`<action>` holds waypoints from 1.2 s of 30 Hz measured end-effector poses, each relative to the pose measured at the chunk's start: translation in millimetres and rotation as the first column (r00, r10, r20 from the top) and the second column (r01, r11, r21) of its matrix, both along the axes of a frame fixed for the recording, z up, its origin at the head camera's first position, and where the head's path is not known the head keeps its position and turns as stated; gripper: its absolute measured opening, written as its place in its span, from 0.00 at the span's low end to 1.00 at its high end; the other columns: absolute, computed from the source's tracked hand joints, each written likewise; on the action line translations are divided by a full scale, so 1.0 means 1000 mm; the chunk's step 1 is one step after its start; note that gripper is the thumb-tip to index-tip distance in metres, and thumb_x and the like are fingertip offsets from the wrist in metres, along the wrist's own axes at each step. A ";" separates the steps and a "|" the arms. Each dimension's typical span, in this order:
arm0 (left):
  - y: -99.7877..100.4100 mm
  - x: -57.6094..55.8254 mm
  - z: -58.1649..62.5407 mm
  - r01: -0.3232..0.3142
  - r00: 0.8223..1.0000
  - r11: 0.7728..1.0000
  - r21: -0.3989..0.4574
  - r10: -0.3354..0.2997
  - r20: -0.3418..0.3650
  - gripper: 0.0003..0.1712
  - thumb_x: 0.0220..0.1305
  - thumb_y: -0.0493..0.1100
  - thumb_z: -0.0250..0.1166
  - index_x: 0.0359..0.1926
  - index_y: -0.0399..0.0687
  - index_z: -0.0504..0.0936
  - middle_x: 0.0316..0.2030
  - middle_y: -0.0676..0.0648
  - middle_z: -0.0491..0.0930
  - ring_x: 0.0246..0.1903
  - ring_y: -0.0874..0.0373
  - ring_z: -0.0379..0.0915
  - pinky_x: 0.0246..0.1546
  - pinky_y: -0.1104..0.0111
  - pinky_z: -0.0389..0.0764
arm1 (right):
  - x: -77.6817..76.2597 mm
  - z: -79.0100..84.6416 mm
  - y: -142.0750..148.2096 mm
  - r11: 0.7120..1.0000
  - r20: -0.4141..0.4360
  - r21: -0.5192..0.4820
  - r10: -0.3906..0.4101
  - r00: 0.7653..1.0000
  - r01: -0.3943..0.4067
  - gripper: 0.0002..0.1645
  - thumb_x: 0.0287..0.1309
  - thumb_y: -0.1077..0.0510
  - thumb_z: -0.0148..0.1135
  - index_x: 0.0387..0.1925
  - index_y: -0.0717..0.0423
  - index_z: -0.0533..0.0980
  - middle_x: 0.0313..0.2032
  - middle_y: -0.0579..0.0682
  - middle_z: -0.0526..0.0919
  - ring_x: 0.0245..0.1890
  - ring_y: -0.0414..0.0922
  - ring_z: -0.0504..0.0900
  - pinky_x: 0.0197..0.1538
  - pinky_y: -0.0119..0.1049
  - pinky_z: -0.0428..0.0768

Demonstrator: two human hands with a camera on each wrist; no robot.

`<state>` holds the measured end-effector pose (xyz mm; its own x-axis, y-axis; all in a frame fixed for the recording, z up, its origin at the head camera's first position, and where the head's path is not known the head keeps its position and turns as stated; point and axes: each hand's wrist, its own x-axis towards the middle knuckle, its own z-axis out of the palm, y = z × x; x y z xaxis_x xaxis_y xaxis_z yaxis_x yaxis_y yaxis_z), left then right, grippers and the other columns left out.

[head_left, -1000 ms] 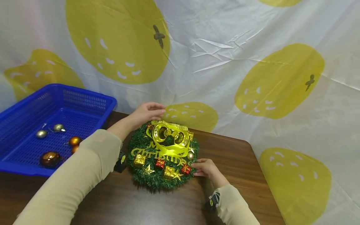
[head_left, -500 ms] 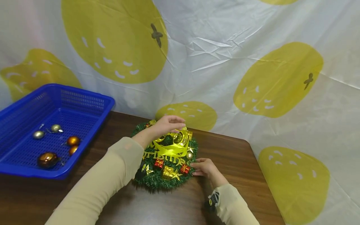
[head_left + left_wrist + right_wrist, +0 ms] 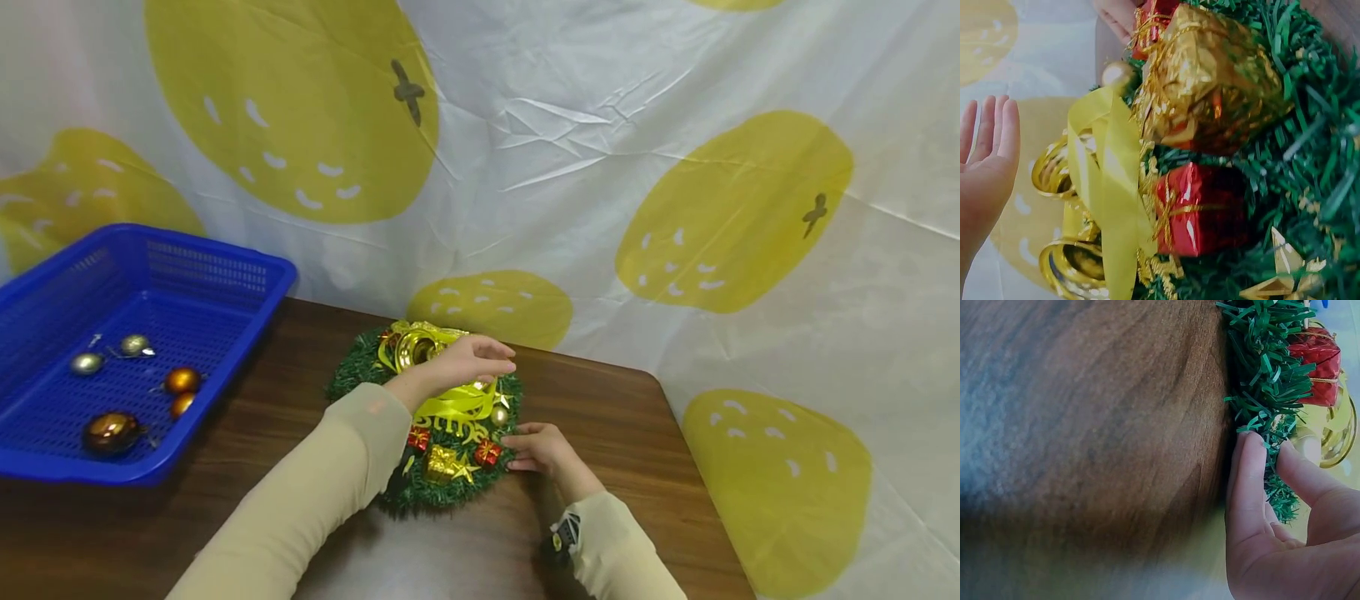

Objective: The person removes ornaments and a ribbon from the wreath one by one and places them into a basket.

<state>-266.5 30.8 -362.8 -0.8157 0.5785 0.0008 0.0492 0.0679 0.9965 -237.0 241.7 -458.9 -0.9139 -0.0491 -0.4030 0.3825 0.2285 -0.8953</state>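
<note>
A round green Christmas wreath lies on the table, trimmed with golden bells, a yellow ribbon, red gift box, gold gift box and gold lettering. My left hand is over the bells and ribbon, fingers extended and holding nothing, hiding part of the wreath. In the left wrist view its fingers stand apart from the bells. At the wreath's right edge, my right hand pinches the green tinsel between thumb and fingers, as the right wrist view shows.
At the left stands a blue plastic basket holding several baubles: a brown one, orange ones and silvery ones. Behind the brown wooden table hangs a white curtain with yellow fruit prints.
My left hand has moved right and slightly down, from the wreath's upper left edge across the bells. The right hand keeps its place at the right edge. The view has shifted slightly right.
</note>
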 end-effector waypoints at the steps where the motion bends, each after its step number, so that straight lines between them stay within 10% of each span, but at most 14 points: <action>1: 0.002 0.000 -0.001 0.002 1.000 1.000 0.001 -0.002 -0.003 0.22 0.65 0.43 0.59 0.58 0.40 0.73 0.57 0.39 0.73 0.57 0.45 0.70 0.59 0.52 0.71 | 0.007 0.012 -0.008 0.999 0.021 0.035 -0.029 0.999 0.028 0.34 0.53 0.66 0.64 0.58 0.78 0.61 0.24 0.48 0.74 0.19 0.41 0.78 0.32 0.37 0.85; 25: 0.027 -0.001 -0.038 -0.010 1.000 0.985 -0.173 0.006 -0.024 0.25 0.61 0.42 0.64 0.58 0.39 0.73 0.56 0.38 0.75 0.56 0.47 0.71 0.55 0.56 0.74 | 0.014 0.022 -0.012 0.999 0.061 0.030 -0.035 0.998 0.033 0.31 0.58 0.68 0.58 0.60 0.77 0.59 0.26 0.48 0.78 0.20 0.39 0.78 0.28 0.32 0.83; 36: 0.033 0.002 -0.044 0.025 0.996 0.929 -0.368 -0.057 -0.075 0.23 0.58 0.37 0.64 0.56 0.37 0.75 0.56 0.40 0.76 0.57 0.47 0.70 0.56 0.59 0.74 | 0.013 0.020 -0.011 1.000 0.048 0.006 -0.020 0.999 0.020 0.27 0.57 0.69 0.58 0.56 0.76 0.62 0.22 0.45 0.77 0.17 0.37 0.77 0.26 0.30 0.82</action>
<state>-265.0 63.7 -406.5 -0.7973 0.5844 -0.1510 0.1410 0.4236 0.8948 -223.9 230.5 -438.6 -0.8942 -0.0286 -0.4468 0.4297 0.2253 -0.8744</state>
